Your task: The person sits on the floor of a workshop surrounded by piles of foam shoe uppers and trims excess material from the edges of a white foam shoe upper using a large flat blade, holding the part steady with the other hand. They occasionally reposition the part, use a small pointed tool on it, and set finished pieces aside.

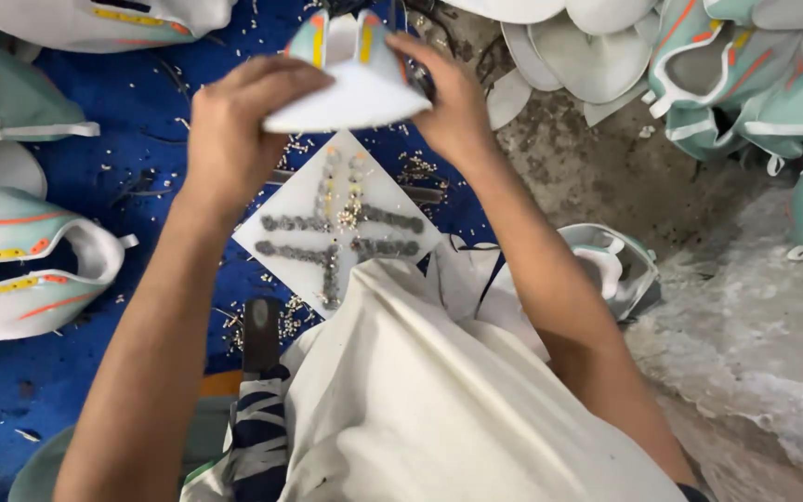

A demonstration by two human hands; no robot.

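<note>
A mint-green and white shoe upper [350, 79] is held at twelve o'clock of the view, pinched from both sides. The fingers of the left hand [234, 125] are clamped over its white, smooth, pointed toe end, and the fingers of the right hand [453, 102] are closed on its opposite side, at about two o'clock of the piece. Yellow and orange strips are seen along its lacing edges.

Directly below the held piece, at six o'clock of it, a white square block [338, 223] is set corner-up like a diamond; its face is scored by a dark, gritty cross of punched marks. Small pale metal eyelets [281, 321] are scattered around it over the blue bench [151, 112], whose surface looks worn and flecked. A dark tool handle [260, 335] lies at seven o'clock of the block.

At nine o'clock of the view a finished-looking upper [30, 265] with orange stripes rests flat. At one to three o'clock a heap of further uppers [745, 74] and white, curved, shell-like pieces [597, 56] is piled. A cream cloth [457, 409], soft and creased, is spread over the lap at six o'clock.
</note>
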